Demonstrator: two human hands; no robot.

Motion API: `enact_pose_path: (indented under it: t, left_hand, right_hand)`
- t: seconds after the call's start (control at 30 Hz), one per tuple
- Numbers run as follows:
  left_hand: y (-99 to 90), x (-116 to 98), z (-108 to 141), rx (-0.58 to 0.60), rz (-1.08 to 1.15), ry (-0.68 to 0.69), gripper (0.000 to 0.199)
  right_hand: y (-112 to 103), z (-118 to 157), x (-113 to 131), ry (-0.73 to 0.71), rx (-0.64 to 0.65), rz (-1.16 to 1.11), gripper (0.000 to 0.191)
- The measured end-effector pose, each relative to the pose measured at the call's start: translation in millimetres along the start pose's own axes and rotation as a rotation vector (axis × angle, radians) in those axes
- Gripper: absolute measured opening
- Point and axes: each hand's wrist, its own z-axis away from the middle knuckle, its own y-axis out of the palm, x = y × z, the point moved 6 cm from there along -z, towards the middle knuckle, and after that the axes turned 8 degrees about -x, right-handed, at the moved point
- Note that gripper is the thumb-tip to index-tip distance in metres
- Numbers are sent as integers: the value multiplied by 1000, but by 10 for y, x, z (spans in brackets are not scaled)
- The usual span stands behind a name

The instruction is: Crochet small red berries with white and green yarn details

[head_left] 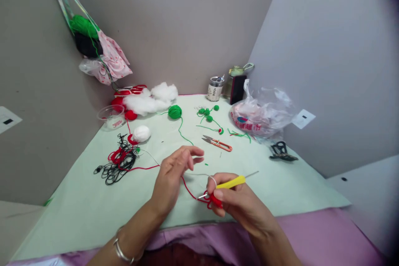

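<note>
Steadily now, the work at the hands calls for even tension. The slim metal crochet hook with a bright yellow handle (pixel 232 182) has its working end among the loops of the small red crocheted piece (pixel 216 201), and it would be best to keep that end low and turned slightly so it catches the strand without splitting it. The thin red yarn (pixel 187 187) should feed through the left hand with light, constant drag; pulled too hard, the loops would likely tighten and resist the hook, and left slack they may slip off. The thin pale strand (pixel 199 174) running close by could easily be snagged, so it is worth holding it clear of the red.

The right hand (pixel 229 194) grips the hook and pinches the red piece together, the piece lying under the thumb and just beside the fingertips. The left hand (pixel 176 168) is loosely bent with its fingers parted; whether it pinches the yarn cannot be told. The red piece sits to the right of the left hand and nearer the body, apart from it, above the front part of the pale green worktop (pixel 280 187), with the red yarn slanting between them.
</note>
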Motion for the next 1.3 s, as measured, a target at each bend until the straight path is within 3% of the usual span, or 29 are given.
enact_pose_path:
  t: [0.1,0.17,0.27,0.33,0.4,0.5,0.6,0.67,0.73,0.83,0.93,1.03,1.2,1.3]
  left_hand:
    - [-167,-89,40,-103,-253,126,41]
    - [-152,-42,71,-31,-223,37,38]
    - [42,98,120,159,-32,-176,37]
    - [135,144,111,170,114,-229,34]
    - [129,124,59,97,164,-140,37]
    - [83,43,25,109,-152,129,51]
    - [46,27,60,135,-413,277,27]
    - [28,86,85,127,-347,170,18]
    - [38,179,113,118,-155,-48,18]
    - [30,258,127,21,99,-285,21]
    - [-82,247,72,-140,118,-264,24]
    - [-167,251,25,-182,32,-199,19]
    - [-296,217,-29,-242,-16,-122,18]
    - [-288,163,-28,-219,-99,-52,21]
  right_hand:
    - [-93,-13,34,-24,-66,7,33]
    - [-102,-19,29,-43,-73,18,31]
    - [-41,-18,-8,-74,-47,52,28]
    - [4,-14,-31,-89,-29,91,29]
    - [15,-10,-41,-96,-28,127,30]
    - [-40,-16,-22,-118,-61,151,30]
    - [-103,-44,-15,-148,-86,160,30]
    - [-121,-76,-33,-163,-102,176,31]
    - [-130,-107,-45,-192,-138,196,33]
    - [-146,-130,-42,-247,-202,207,34]
    - [-181,-111,-18,-311,-244,197,31]
    - [-211,-58,33,-411,-271,198,26]
    - [-199,45,130,-544,-345,249,50]
    - [-150,87,189,-607,-377,315,28]
